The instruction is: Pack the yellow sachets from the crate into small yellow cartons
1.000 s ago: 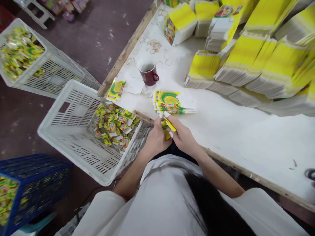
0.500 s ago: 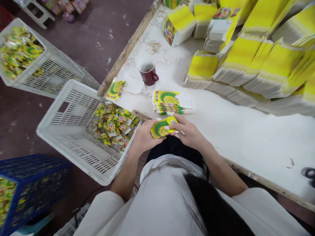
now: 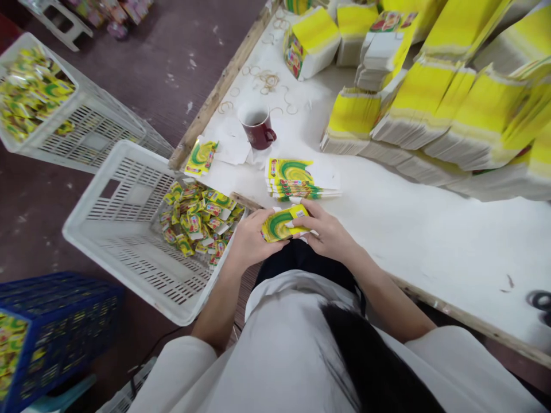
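Note:
Both of my hands hold one small yellow-and-green printed carton (image 3: 282, 223) just off the near edge of the white table (image 3: 408, 229). My left hand (image 3: 249, 238) grips its left end with curled fingers. My right hand (image 3: 327, 232) pinches its right end. Just beyond the hands lies a short stack of flat printed cartons (image 3: 297, 179) on the table. To the left stands a white slatted crate (image 3: 129, 229) with several folded cartons (image 3: 198, 221) heaped in its near corner.
A dark red mug (image 3: 258, 127) stands on the table beside loose rubber bands (image 3: 267, 80). Tall piles of yellow flat cartons (image 3: 451, 97) fill the far right. Another white crate (image 3: 51, 103) of cartons and a blue crate (image 3: 47, 327) sit on the floor at left.
A second ago the carton was edge-on and narrow between my fingers. It now lies flat-faced and box-shaped in both hands, slightly lower and to the left.

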`<state>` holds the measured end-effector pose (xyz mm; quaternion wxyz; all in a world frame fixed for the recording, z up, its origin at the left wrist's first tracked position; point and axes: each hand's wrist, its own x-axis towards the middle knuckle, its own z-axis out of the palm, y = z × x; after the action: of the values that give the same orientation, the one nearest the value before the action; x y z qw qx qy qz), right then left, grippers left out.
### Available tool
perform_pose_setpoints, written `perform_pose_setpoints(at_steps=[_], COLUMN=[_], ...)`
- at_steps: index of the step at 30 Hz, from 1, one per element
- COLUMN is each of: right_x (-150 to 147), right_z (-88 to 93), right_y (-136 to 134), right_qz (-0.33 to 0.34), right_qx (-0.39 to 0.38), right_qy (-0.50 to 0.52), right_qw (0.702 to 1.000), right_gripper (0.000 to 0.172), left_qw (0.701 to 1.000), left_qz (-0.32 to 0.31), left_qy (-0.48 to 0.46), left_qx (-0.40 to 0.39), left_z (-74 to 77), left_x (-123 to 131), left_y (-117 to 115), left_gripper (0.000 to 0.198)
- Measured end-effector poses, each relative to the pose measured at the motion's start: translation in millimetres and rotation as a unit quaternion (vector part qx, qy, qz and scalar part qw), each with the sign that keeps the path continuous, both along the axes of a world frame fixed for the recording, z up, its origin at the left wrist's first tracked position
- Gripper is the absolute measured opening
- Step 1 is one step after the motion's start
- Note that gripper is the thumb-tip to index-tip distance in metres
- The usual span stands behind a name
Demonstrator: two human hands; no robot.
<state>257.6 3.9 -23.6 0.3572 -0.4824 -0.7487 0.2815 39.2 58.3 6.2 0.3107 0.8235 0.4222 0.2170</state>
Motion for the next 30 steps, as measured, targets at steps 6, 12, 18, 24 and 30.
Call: perform_pose_setpoints(at_steps=[6,12,18,24,30], right_x=[-5.0,-27.9,-2.8,12.7,0.5], right_z=[0.3,-4.3,0.2,-11.4,1.2], right_y=[-1.6,6.3,44.4,79.6,63.4], right_qz=[-0.023,-0.085,-0.224,-0.310,-0.304], right_qx=[-0.021,-0.015,-0.014,-0.099,-0.078], right_qy=[0.103,0.117,0.001,-0.153,-0.069], right_qw=[0.994,0.989,0.974,0.933,0.947], right_gripper=[0.031,0.060,0.022,0.017,0.022], left_qw=[1.000,0.999,0.919,0.921,0.930], left_qz=[-0.005,0.036,0.358,0.369,0.238], left_qy=[-0.008,0.001,0.076,0.014,-0.254], left_qx=[0.015,0.016,0.147,0.122,-0.117], left_z=[3.0,-2.9,-14.7,-28.7,-40.8], left_x=[6.7,8.0,-55.7,-72.6,-6.7], left_y=[-0.2,-6.4,2.3,-0.9,-12.8], left_gripper=[0.059,0.056,0.076,0.065,0.069])
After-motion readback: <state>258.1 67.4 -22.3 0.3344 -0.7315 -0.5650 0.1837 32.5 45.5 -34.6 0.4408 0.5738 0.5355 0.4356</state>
